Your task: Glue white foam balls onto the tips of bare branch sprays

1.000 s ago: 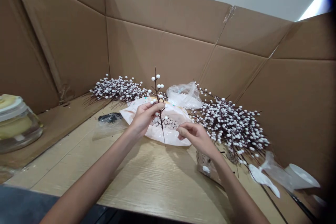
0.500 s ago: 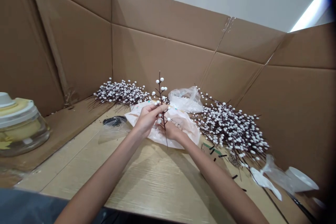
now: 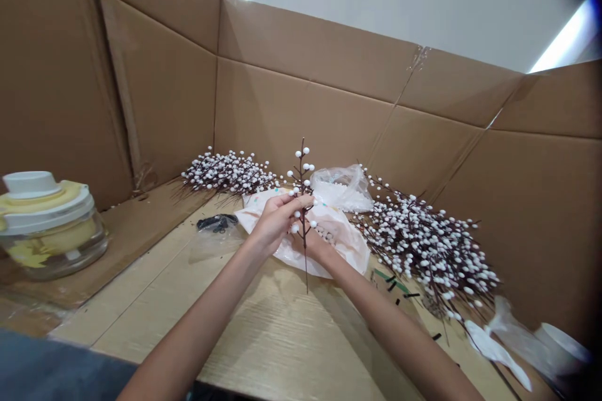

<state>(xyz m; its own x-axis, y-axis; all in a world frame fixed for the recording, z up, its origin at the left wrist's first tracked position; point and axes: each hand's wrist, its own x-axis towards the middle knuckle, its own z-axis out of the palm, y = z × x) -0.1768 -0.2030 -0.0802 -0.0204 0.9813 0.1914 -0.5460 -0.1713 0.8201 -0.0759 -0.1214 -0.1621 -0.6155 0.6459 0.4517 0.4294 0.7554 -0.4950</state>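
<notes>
My left hand (image 3: pixel 282 216) is closed on a dark brown stem (image 3: pixel 305 244) with white berries on short twigs. The stem stands upright, its bare lower end pointing down over the table. Behind the stem, my right hand (image 3: pixel 308 238) is low at a pink-white bag (image 3: pixel 348 241) with small white pieces on it; its fingers are hidden by the stem and my left hand. A clear plastic bag (image 3: pixel 343 185) of white beads lies behind.
Berry stems are heaped at the back left (image 3: pixel 230 172) and at the right (image 3: pixel 427 241). A lidded clear jar (image 3: pixel 51 225) stands far left. Black pieces in plastic (image 3: pixel 216 223) lie left of centre. A white cup (image 3: pixel 559 344) is at far right. Cardboard walls (image 3: pixel 301 113) enclose the table.
The view has shifted, so everything sits a little lower and further right. My left hand still holds the stem, and my right hand remains at the pink-white bag.
</notes>
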